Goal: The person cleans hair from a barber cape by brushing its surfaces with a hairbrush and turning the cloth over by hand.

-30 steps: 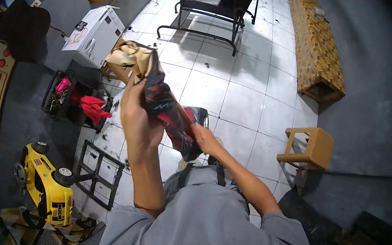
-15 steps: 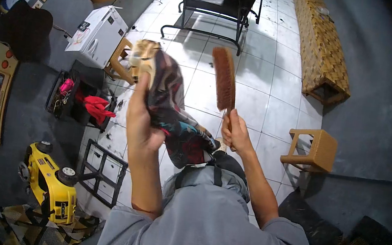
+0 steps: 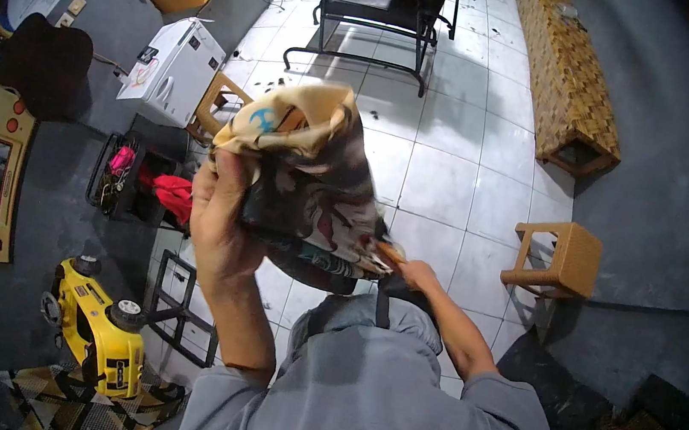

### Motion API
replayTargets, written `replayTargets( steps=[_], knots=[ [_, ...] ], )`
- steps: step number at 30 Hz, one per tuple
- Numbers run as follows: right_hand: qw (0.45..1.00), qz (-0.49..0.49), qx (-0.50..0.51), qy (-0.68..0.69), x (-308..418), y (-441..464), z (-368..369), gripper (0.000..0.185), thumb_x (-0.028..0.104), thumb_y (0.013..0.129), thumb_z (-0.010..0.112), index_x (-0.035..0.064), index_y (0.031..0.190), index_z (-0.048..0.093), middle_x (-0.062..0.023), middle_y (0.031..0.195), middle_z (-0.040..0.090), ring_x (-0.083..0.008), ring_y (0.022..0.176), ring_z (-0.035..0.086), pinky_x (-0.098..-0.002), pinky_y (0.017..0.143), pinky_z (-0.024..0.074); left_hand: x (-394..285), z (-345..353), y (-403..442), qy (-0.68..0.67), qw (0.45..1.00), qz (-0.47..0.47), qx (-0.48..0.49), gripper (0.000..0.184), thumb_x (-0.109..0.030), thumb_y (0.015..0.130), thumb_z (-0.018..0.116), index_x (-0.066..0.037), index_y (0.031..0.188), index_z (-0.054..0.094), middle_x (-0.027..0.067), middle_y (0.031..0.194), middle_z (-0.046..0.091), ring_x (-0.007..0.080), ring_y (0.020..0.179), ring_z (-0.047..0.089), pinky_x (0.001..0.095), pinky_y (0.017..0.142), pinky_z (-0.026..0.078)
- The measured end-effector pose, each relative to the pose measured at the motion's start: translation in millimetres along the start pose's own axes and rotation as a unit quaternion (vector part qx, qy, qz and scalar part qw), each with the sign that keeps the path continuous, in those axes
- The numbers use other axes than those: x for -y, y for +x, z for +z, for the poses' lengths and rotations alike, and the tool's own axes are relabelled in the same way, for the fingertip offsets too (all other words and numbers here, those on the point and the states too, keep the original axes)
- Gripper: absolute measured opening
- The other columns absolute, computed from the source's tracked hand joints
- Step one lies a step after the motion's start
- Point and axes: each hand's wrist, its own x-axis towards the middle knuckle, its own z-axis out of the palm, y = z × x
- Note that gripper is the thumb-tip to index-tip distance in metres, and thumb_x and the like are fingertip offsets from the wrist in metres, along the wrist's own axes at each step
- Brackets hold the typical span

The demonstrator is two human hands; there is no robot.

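Note:
My left hand [image 3: 221, 239] is raised and closed on a printed cloth [image 3: 315, 207], the thumb near its cream-coloured upper edge. That edge curves open at the top and carries a blue mark; dark, red and white patterns run down the rest. Lower and to the right, my right hand [image 3: 413, 275] grips the wooden handle of a brush [image 3: 392, 253]. The brush head lies at the cloth's lower right part. Its bristles are hidden or blurred, so I cannot tell whether they press on the fabric.
A black-framed chair [image 3: 379, 4] stands ahead on the white tiled floor [image 3: 440, 175], where dark bits lie scattered. A wooden stool [image 3: 567, 259] and a long woven box [image 3: 568, 79] line the right. On the left are a small white fridge [image 3: 175, 70] and a yellow toy car [image 3: 100, 327].
The right hand has swung the brush down from upright to the cloth's lower right side. The left hand has turned the cloth, so its cream edge now spreads open toward me.

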Motion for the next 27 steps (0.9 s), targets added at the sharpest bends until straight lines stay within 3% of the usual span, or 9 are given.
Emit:
replayTargets(
  steps=[5,6,10,15,17,19,23,25,27],
  knots=[
    [0.971,-0.005,-0.087,0.224,0,-33,-80,0.048,0.044,0.090,0.038,0.0008,0.082,0.057,-0.0109,0.059,0.055,-0.0261,0.049,0.053,-0.0358,0.047,0.0433,-26,-22,7,0.397,0.883,-0.025,0.247,0.030,-0.022,0.084,0.058,0.007,0.091,0.060,0.0095,0.076,0.061,0.0113,0.069,0.058,0.0203,0.060,0.043],
    [0.939,-0.012,-0.092,0.330,41,-64,-129,0.044,0.040,0.091,0.040,0.0003,0.080,0.054,-0.0046,0.048,0.048,-0.0188,0.039,0.047,-0.0311,0.040,0.0392,-24,-14,13,0.400,0.856,-0.020,0.327,0.019,-0.009,0.081,0.060,0.003,0.095,0.063,0.0030,0.055,0.054,0.0051,0.046,0.043,0.0214,0.044,0.034],
    [0.702,-0.278,0.022,0.655,114,-124,-216,0.036,0.034,0.095,0.035,0.0042,0.082,0.048,0.0041,0.049,0.034,-0.0053,0.037,0.030,-0.0206,0.033,0.0255,1,6,20,0.495,0.796,0.140,0.321,0.030,-0.003,0.069,0.062,-0.003,0.099,0.064,0.0060,0.052,0.050,0.0121,0.042,0.046,0.0266,0.041,0.036],
    [0.786,-0.340,0.063,0.513,148,-121,-199,0.036,0.036,0.094,0.037,0.0049,0.082,0.051,0.0047,0.053,0.037,-0.0039,0.041,0.032,-0.0202,0.035,0.0248,14,7,34,0.504,0.727,0.436,0.166,0.043,-0.009,0.050,0.065,-0.003,0.093,0.067,0.0058,0.049,0.043,0.0138,0.043,0.043,0.0278,0.041,0.033],
    [0.846,-0.197,0.166,0.467,137,-96,-169,0.039,0.039,0.092,0.040,0.0040,0.086,0.056,-0.0012,0.057,0.045,-0.0087,0.049,0.042,-0.0240,0.043,0.0357,9,-2,34,0.503,0.714,0.477,0.099,0.037,-0.020,0.060,0.063,0.004,0.089,0.064,0.0091,0.062,0.053,0.0144,0.047,0.048,0.0257,0.047,0.039],
    [0.944,-0.201,0.037,0.258,91,-45,-96,0.046,0.044,0.089,0.040,0.0035,0.085,0.060,-0.0072,0.063,0.056,-0.0177,0.062,0.055,-0.0321,0.056,0.0449,8,-10,34,0.475,0.728,0.495,0.007,0.049,-0.038,0.083,0.058,0.010,0.088,0.058,0.0161,0.083,0.062,0.0151,0.054,0.054,0.0263,0.058,0.051],
    [0.998,0.067,0.022,0.003,17,-43,-19,0.047,0.044,0.086,0.041,0.0038,0.091,0.064,-0.0208,0.092,0.061,-0.0354,0.089,0.059,-0.0437,0.072,0.0467,-11,-26,39,0.395,0.802,0.433,-0.116,0.049,-0.039,0.086,0.051,0.006,0.106,0.043,0.0040,0.072,0.050,0.0099,0.062,0.047,0.0194,0.050,0.040],
    [0.996,0.092,0.021,-0.008,-16,-37,3,0.049,0.044,0.086,0.040,0.0020,0.091,0.064,-0.0234,0.085,0.061,-0.0359,0.084,0.060,-0.0438,0.073,0.0470,-29,-65,43,0.246,0.908,0.333,-0.069,0.042,-0.029,0.088,0.048,0.004,0.112,0.041,0.0017,0.065,0.044,0.0108,0.058,0.043,0.0233,0.053,0.040],
    [0.997,0.066,-0.042,-0.001,-10,-31,-12,0.053,0.046,0.086,0.039,-0.0016,0.085,0.062,-0.0246,0.079,0.061,-0.0351,0.079,0.061,-0.0425,0.069,0.0475,-43,-78,46,0.337,0.878,0.320,0.113,0.036,-0.013,0.085,0.051,0.004,0.115,0.040,0.0053,0.063,0.045,0.0141,0.056,0.043,0.0312,0.056,0.040]
  ],
)
